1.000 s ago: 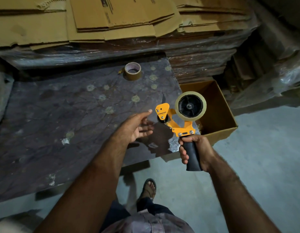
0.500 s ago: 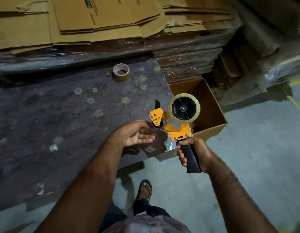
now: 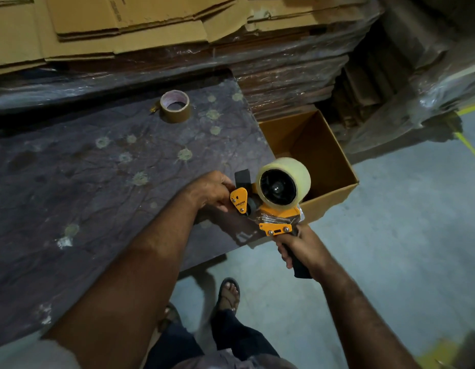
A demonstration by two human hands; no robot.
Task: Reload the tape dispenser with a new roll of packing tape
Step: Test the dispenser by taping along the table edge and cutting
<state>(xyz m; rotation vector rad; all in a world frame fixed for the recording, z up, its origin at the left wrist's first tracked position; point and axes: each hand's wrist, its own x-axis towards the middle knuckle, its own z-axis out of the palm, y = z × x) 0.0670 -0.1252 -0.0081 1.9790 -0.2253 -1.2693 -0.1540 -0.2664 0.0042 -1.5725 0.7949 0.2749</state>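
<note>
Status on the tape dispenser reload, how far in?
Done: clear tape roll already sits on the orange tape dispenser hub. In hand: right hand grips the black handle; left hand works at the front guard. Left: threading the tape end, not visibly fed. Brown roll sits on the table.

Premises: we took this for a warehouse packing area. We noted stacks of flattened brown corrugated cartons [image 3: 130, 25], further bundles under clear plastic wrap [image 3: 289, 73], an open empty brown cardboard box [image 3: 334, 193] on a bare grey concrete floor [image 3: 406, 249], yellow painted floor lines [image 3: 470, 147], and a dark worn worktable [image 3: 84, 187].
</note>
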